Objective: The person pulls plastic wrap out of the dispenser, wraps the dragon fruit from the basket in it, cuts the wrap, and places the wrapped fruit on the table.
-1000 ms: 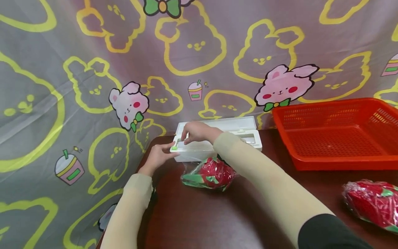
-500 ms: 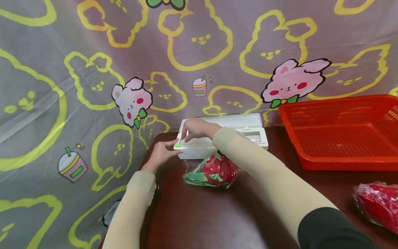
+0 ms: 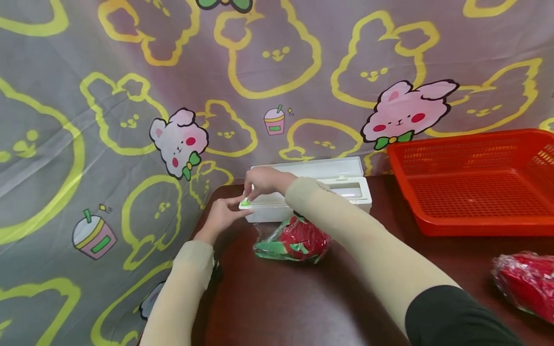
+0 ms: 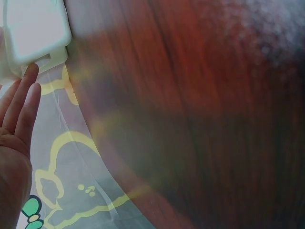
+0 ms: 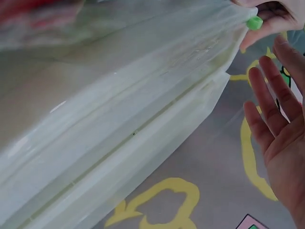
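A white cling film dispenser (image 3: 270, 213) stands at the back of the table, its lid tipped back. My left hand (image 3: 220, 216) pinches its left end, thumb on the front and fingers behind. Over the same corner is my right hand (image 3: 261, 182), its fingertips pointing down right at a green slide cutter (image 3: 245, 203). The right wrist view shows that hand's fingers (image 5: 267, 107) extended beside the dispenser. Clear film (image 5: 90, 86) spreads over the dispenser's front. In front lies a red and green plush item (image 3: 300, 240) wrapped in clear plastic, partly behind the right forearm.
A red plastic basket (image 3: 480, 221) stands at the back right. Another red item (image 3: 525, 283) in clear plastic lies at the right edge of the view. A patterned cloth (image 3: 303, 86) hangs behind and along the left of the dark wooden table (image 3: 277, 307).
My right hand has shifted slightly left along the dispenser to the green cutter. The left hand keeps its grip on the end. The head view has shifted a little.
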Motion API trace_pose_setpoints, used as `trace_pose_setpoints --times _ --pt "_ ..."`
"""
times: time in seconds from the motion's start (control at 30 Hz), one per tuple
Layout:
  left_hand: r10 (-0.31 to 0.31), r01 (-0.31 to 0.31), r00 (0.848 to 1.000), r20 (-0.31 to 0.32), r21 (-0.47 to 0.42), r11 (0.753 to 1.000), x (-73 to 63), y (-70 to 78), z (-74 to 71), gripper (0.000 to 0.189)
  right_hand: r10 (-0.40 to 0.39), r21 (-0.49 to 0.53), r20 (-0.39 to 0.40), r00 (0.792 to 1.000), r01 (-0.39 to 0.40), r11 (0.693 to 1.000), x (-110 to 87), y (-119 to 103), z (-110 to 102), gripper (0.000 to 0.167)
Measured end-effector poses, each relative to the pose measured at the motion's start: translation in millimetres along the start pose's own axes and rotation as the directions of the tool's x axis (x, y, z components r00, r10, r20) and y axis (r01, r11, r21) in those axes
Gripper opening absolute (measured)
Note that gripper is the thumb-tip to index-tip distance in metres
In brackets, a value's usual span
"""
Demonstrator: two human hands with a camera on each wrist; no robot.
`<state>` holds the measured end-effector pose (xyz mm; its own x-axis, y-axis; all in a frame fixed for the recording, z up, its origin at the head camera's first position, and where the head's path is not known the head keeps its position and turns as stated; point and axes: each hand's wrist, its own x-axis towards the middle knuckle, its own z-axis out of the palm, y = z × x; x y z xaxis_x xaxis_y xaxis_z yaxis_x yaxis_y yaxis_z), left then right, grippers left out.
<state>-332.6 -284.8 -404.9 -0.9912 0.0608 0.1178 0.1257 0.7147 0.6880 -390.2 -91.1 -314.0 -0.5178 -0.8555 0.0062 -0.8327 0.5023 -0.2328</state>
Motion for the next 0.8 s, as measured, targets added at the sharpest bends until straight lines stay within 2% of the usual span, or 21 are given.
trace_pose_setpoints --times 0.17,0.33,0.57,0.8 --pt "0.019 -0.019 1.000 -0.005 0.008 1.000 -2.1 -4.6 -2.1 0.063 -0.012 -0.013 -0.029 1.000 0.012 1.000 6.9 -4 -4 0.013" --pt "0.035 -0.035 0.999 0.003 0.020 0.999 0.3 -2.3 -0.5 0.061 -0.013 0.011 -0.041 0.999 0.014 1.000 8.6 -7 -4 0.013" --pt "0.038 -0.038 0.999 -0.006 0.016 0.999 1.8 -1.3 0.2 0.064 0.029 0.085 -0.030 0.999 -0.026 0.996 1.7 1 -2 0.013" --pt "0.044 -0.044 0.999 -0.005 -0.012 0.999 0.8 -3.0 -0.3 0.065 0.008 0.058 0.025 1.000 -0.009 0.998 0.7 5 2 0.016"
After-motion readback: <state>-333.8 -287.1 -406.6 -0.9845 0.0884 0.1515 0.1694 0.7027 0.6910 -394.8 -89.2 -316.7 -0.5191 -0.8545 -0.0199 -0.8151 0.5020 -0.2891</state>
